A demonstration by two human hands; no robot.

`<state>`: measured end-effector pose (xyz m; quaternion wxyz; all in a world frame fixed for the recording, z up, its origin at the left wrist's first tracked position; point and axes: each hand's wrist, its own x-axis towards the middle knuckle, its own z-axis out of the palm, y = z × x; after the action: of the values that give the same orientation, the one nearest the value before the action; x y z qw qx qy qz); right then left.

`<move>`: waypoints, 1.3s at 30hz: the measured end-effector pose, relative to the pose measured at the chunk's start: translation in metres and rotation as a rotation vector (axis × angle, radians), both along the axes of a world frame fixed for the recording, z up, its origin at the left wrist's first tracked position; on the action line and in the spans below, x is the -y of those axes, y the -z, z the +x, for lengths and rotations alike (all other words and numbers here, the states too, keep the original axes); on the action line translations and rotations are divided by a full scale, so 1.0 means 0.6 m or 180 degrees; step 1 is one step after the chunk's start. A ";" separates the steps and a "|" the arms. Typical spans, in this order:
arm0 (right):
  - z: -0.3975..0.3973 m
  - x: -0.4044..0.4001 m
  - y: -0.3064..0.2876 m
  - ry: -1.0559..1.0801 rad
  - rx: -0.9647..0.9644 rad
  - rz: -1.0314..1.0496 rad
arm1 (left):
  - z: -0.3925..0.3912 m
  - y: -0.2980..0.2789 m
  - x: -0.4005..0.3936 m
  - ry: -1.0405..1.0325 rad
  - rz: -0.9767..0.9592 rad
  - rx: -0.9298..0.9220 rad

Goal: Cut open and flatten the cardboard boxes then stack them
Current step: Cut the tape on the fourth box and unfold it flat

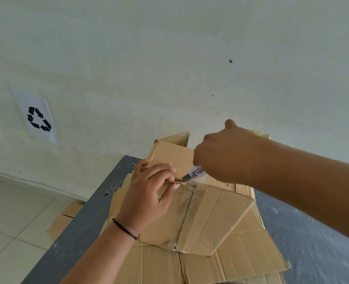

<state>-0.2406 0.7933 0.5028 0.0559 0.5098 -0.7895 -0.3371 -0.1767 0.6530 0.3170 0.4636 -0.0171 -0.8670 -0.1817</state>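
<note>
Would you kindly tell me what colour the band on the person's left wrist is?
Black: a thin band round the left wrist, shown clearly in the head view.

The right hand (pixel 220 152) swallows most of the cutter (pixel 194 173); only its clear tip and blade poke out. Something yellow-green (pixel 260 133) peeks behind that wrist, too hidden to name. The flattened sheets (pixel 241 261) run off the bottom edge, and the grey surface (pixel 317 238) hides much of the cardboard on the floor (pixel 64 219).
</note>
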 end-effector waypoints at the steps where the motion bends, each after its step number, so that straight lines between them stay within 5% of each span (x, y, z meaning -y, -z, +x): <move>1: -0.002 -0.003 0.001 0.0016 0.0003 0.0029 | 0.002 0.000 0.003 0.0009 0.0037 -0.0002; 19: -0.040 -0.075 -0.008 0.0574 0.0229 0.0088 | 0.013 0.003 0.006 0.0178 0.0259 0.0305; 30: -0.066 -0.112 0.017 0.0469 0.0215 -0.0611 | 0.001 -0.002 -0.004 0.0086 0.0240 0.0113; 33: -0.056 -0.132 0.021 0.0852 0.0775 -0.1204 | 0.002 -0.007 -0.010 -0.0123 -0.0120 0.0029; 37: -0.015 -0.143 0.085 0.1871 0.2592 -0.2208 | 0.003 -0.010 -0.012 -0.0380 -0.0437 0.0005; 39: -0.003 -0.139 0.127 0.2089 0.2780 -0.2678 | -0.002 -0.012 -0.013 -0.0387 -0.0398 0.0057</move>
<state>-0.2421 0.8769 0.4269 -0.1791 0.2685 -0.9169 0.2349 -0.1777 0.6609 0.3241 0.4640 0.0083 -0.8803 -0.0989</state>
